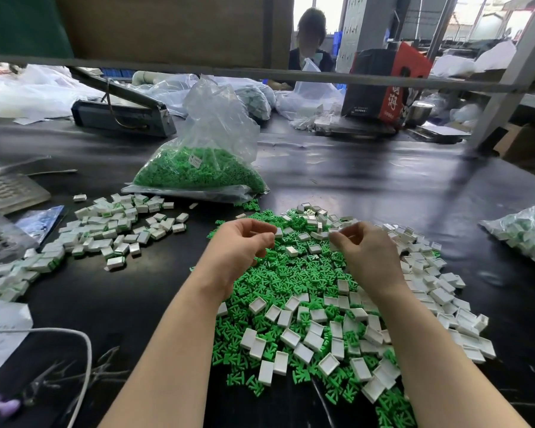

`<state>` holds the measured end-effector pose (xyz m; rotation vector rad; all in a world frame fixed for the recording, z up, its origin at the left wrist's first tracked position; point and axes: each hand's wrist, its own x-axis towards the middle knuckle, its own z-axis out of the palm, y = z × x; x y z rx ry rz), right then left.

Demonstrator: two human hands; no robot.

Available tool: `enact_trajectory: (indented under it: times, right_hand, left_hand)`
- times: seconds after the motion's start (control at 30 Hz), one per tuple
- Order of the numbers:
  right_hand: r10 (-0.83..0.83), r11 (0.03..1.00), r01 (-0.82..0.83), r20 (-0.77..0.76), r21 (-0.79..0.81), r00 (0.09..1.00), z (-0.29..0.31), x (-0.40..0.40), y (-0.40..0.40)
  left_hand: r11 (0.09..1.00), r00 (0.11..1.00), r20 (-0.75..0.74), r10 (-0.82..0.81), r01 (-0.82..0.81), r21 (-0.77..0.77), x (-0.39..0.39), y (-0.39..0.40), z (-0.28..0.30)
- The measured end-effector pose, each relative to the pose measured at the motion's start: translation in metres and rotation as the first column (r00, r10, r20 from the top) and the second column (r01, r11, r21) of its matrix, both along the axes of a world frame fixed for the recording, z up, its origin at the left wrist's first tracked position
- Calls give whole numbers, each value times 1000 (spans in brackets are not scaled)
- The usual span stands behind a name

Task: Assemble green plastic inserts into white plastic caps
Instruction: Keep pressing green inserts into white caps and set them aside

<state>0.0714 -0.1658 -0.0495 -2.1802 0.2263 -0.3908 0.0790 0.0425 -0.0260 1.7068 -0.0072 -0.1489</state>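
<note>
1. My left hand (244, 239) hangs over the far part of the mixed pile, fingers curled in; a white cap (278, 232) sits at its fingertips, but I cannot tell whether I hold it
2. My right hand (365, 245) is beside it, thumb and forefinger pinching a small white piece (334, 231); it is too blurred to tell whether this is a cap
3. Under both hands lies the pile: green inserts (291, 273) mixed with loose caps (294, 335), reaching from mid-surface to the near edge
4. More caps (439, 291) spread along the pile's right side
5. Left of the pile, well apart from it, finished caps (112, 230) with green showing lie scattered toward the left edge
6. A clear bag (204, 162) of inserts stands behind the pile, toward the far side of the black surface (383, 186)
7. A second bag (525, 233) of white and green parts lies at the right edge
8. A white cable (81, 344) curves across the near left corner
</note>
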Motion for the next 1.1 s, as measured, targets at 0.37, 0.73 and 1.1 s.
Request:
enact_trajectory:
  times: [0.37,0.73,1.1]
  right_hand:
    - [222,912,-238,86,335,971,7,-7,38]
    - [348,820,-420,-244,-389,905,-7,-5,41]
    - [290,808,-323,-145,-493,946,-8,-7,46]
  left_hand:
    - [985,971,172,-165,154,72,-2,-16,-5]
    - [998,962,271,-33,45,-40,-2,-12,-3]
    - [999,943,330,-40,42,3,-2,-11,-2]
